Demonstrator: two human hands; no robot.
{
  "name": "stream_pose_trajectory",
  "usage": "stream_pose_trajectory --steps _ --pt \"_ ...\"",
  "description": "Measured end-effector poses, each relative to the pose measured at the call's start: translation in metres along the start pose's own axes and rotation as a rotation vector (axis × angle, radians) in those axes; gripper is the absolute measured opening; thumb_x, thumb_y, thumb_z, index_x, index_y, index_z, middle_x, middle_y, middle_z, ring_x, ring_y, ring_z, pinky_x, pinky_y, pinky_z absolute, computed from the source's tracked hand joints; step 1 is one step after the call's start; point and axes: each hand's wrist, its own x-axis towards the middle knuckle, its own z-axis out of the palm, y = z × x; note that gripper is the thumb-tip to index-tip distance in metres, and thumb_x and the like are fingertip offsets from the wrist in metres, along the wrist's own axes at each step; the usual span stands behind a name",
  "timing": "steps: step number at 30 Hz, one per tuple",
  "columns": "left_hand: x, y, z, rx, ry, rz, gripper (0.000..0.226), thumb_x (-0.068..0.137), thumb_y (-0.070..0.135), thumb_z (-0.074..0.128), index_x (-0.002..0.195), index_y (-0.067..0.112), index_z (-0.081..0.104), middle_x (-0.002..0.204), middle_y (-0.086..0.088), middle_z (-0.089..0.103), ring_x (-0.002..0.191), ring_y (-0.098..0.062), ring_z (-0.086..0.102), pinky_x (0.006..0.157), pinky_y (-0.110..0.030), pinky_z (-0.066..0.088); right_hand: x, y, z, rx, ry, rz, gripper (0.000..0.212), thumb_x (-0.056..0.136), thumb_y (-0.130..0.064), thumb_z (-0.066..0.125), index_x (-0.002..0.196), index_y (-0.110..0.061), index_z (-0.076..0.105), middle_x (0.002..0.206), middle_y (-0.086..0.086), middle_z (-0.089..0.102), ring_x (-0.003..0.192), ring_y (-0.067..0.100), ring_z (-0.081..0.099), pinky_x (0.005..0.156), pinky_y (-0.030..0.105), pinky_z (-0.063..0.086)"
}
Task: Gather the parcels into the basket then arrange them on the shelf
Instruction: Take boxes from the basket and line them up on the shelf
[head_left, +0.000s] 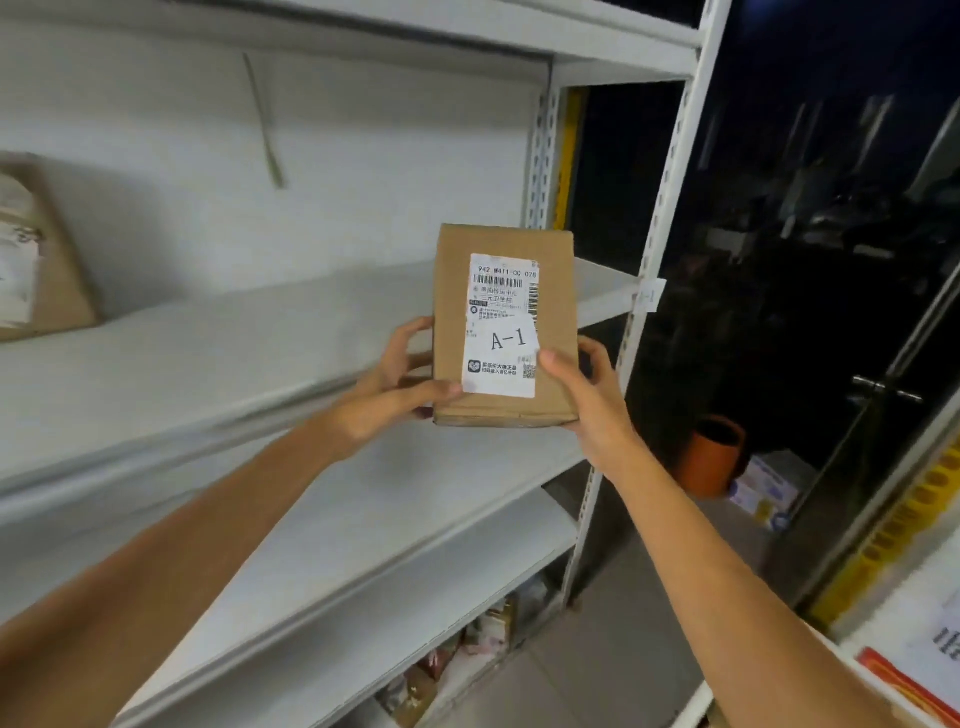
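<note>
Head view: a white metal shelf (208, 364) with smooth, flat boards and perforated uprights fills the left and middle. On one board at the far left stands a second parcel (57, 260), a brown carton with a white label too blurred to read. Before the shelf's right end, a brown cardboard parcel (556, 312), a flat rectangular box, is held upright between both hands. The left hand (384, 395) grips its lower left side, thumb across the front and fingers round the edge. The right hand (587, 395) grips the lower right corner, thumb pressed on the front and fingers curled round the edge. The white shipping label (498, 291) on its face shows "942 M411-00 078", barcodes, a small QR code and a large "A-1". A small paper tag (648, 296) on the front upright bears faint writing resembling "A-1".
</note>
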Motion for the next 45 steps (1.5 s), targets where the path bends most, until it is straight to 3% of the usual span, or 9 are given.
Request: stream_pose_trajectory --steps 4,9,13,20,25,28,32,40,45 --pt "-0.007 0.014 -0.03 0.05 0.141 0.022 0.081 0.063 0.038 0.076 0.13 0.048 0.033 0.128 -0.001 0.059 0.113 -0.019 0.061 0.098 -0.051 0.049 0.037 -0.005 0.033 0.048 -0.101 0.019 0.049 0.079 -0.039 0.073 0.12 -0.034 0.049 0.106 0.0 0.068 0.096 0.015 0.066 0.09 0.052 0.056" --pt "-0.026 0.016 -0.061 0.139 0.314 0.012 0.086 0.064 0.043 0.074 0.139 0.042 0.031 0.131 -0.003 0.058 0.113 -0.02 0.062 0.094 -0.048 0.052 0.065 -0.004 0.082 0.071 -0.205 0.011 0.038 0.089 -0.032 0.068 0.121 -0.028 0.049 0.095 -0.001 0.07 0.078 0.008 0.067 0.066 0.032 0.057" --pt "-0.041 0.021 -0.086 0.201 0.434 -0.031 0.081 0.057 0.049 0.074 0.13 0.051 0.038 0.127 -0.006 0.059 0.109 -0.02 0.063 0.093 -0.047 0.053 0.08 -0.002 0.118 0.088 -0.315 0.03 0.05 0.072 -0.047 0.073 0.114 -0.03 0.052 0.09 -0.002 0.073 0.074 0.01 0.069 0.061 0.031 0.053" --pt "-0.051 0.025 -0.133 0.207 0.579 0.019 0.085 0.062 0.046 0.075 0.137 0.043 0.036 0.127 -0.004 0.06 0.105 -0.017 0.067 0.087 -0.046 0.056 0.113 -0.02 0.176 0.04 -0.416 -0.089 0.051 0.073 -0.047 0.078 0.113 -0.031 0.05 0.099 0.005 0.074 0.086 0.018 0.072 0.074 0.033 0.055" --pt "-0.052 0.023 -0.179 0.196 0.611 0.08 0.083 0.061 0.042 0.077 0.134 0.04 0.037 0.126 -0.002 0.06 0.104 -0.018 0.067 0.081 -0.037 0.058 0.146 -0.024 0.226 -0.061 -0.508 -0.148 0.076 0.059 -0.066 0.075 0.123 -0.038 0.045 0.109 0.007 0.071 0.098 0.021 0.07 0.089 0.042 0.056" --pt "-0.047 0.013 -0.21 0.187 0.609 0.1 0.082 0.062 0.035 0.077 0.134 0.034 0.038 0.125 -0.005 0.06 0.104 -0.019 0.067 0.077 -0.032 0.057 0.168 -0.02 0.254 -0.114 -0.577 -0.14 0.087 0.057 -0.059 0.078 0.132 -0.036 0.041 0.112 0.01 0.069 0.1 0.021 0.07 0.086 0.04 0.057" --pt "-0.038 0.001 -0.252 0.405 0.596 0.1 0.07 0.072 0.035 0.073 0.13 0.039 0.034 0.121 0.004 0.061 0.106 -0.007 0.064 0.082 -0.026 0.055 0.196 -0.007 0.291 -0.177 -0.687 -0.11 0.074 0.08 -0.024 0.079 0.136 -0.036 0.033 0.116 0.01 0.068 0.099 0.019 0.069 0.075 0.031 0.057" --pt "-0.021 -0.026 -0.317 0.562 0.629 0.061 0.087 0.079 0.025 0.073 0.146 0.023 0.018 0.136 -0.003 0.05 0.114 -0.014 0.058 0.089 -0.04 0.056 0.235 0.012 0.352 -0.133 -0.675 -0.127 0.085 0.075 -0.016 0.083 0.142 -0.031 0.033 0.111 -0.003 0.071 0.097 0.013 0.071 0.087 0.036 0.057" --pt "-0.011 -0.033 -0.339 1.142 0.8 0.135 0.1 0.076 0.022 0.079 0.151 0.019 0.013 0.152 -0.009 0.021 0.133 -0.029 0.034 0.106 -0.047 0.041 0.257 0.023 0.388 -0.088 -0.662 -0.134 0.079 0.075 -0.012 0.083 0.136 -0.028 0.036 0.118 -0.001 0.067 0.092 0.005 0.071 0.084 0.029 0.058"
